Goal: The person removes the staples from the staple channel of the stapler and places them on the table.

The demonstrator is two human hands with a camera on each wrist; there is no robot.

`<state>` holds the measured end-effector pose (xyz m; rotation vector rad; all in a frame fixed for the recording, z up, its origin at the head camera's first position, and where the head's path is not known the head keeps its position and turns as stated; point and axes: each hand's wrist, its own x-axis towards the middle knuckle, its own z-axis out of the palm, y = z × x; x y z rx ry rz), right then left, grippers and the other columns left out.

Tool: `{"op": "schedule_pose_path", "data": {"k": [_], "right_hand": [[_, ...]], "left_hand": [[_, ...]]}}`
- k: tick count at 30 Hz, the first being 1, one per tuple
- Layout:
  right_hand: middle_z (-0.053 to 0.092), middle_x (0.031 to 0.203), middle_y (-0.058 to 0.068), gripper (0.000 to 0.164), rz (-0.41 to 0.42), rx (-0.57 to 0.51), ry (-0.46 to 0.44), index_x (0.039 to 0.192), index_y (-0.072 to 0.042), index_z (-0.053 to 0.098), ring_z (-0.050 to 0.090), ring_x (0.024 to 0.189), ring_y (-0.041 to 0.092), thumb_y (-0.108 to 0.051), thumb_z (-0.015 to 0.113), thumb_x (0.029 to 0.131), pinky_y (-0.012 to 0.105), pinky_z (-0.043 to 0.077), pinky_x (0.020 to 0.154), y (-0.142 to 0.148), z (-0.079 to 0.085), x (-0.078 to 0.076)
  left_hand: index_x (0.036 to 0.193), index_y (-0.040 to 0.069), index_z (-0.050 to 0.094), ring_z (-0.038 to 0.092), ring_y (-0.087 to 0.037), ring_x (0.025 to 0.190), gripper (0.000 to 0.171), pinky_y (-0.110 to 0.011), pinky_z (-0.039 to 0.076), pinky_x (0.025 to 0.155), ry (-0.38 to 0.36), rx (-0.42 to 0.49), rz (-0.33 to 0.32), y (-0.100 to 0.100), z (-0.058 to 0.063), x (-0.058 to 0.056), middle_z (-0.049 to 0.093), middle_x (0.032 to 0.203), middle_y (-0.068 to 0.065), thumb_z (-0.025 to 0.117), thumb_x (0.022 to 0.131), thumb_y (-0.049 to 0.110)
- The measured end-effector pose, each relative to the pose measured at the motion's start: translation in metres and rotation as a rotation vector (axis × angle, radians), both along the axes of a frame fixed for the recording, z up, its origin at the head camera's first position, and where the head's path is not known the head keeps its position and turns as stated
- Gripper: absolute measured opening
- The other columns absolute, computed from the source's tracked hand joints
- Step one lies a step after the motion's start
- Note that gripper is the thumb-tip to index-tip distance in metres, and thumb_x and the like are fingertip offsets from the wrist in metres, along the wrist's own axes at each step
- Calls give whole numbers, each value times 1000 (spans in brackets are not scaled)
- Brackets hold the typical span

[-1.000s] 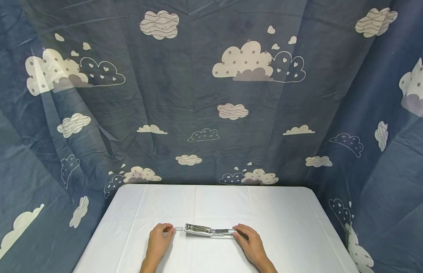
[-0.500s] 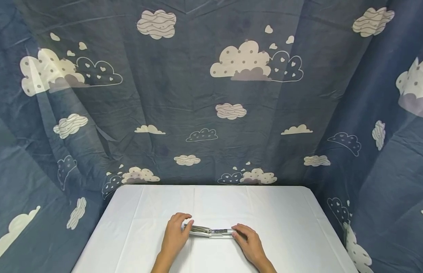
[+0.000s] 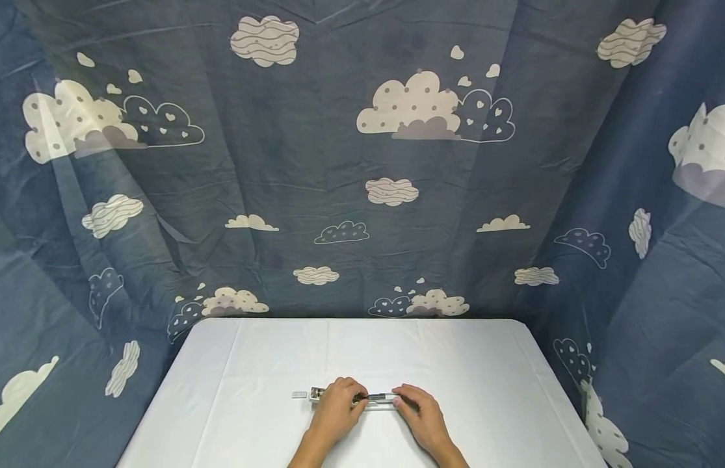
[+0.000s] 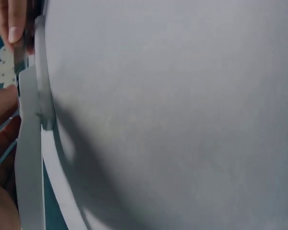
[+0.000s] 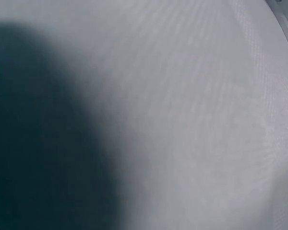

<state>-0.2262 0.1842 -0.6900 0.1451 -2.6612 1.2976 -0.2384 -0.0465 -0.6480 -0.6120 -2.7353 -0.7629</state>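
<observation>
The left hand's [image 3: 337, 409] curled fingers and thumb pinch around the middle of a long, narrow white-and-metal stapler [image 3: 380, 397], its inner metal track exposed; the exact contact is hidden. The right hand's [image 3: 422, 417] thumb and fingers, slightly parted, grip its right end. The stapler lies crosswise on the white cloth-covered table [image 3: 467, 364]. Just beyond its left end rests a small grey rectangular staple strip [image 3: 300, 394]. Dark-blue fabric curtains [image 3: 339, 156] printed with pale clouds surround the table.
</observation>
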Motion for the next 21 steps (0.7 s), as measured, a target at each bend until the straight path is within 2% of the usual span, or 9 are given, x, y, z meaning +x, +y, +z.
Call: {"op": "schedule_pose_path", "data": {"k": [8, 16, 21], "right_hand": [[74, 125, -3, 22, 2, 3, 11, 115, -30, 76, 65, 127, 30, -37, 73, 95, 58, 46, 112, 1, -1, 0], [76, 119, -5, 21, 3, -1, 55, 114, -27, 77, 67, 124, 30, -34, 75, 94, 57, 48, 110, 0, 0, -1], [76, 120, -5, 22, 2, 10, 35, 115, -25, 77, 66, 125, 29, -32, 75, 94, 56, 47, 111, 0, -1, -2]], "left_hand": [[98, 24, 78, 65, -7, 91, 11, -31, 56, 83, -12, 10, 7, 6, -4, -2, 75, 99, 11, 83, 88, 26], [97, 26, 78, 66, -7, 91, 12, -32, 56, 85, 20, 13, 15, 11, -5, 0, 74, 100, 12, 83, 86, 26], [93, 26, 80, 66, -8, 90, 9, -31, 56, 83, 54, 6, 11, 14, -8, 1, 73, 99, 13, 84, 86, 27]]}}
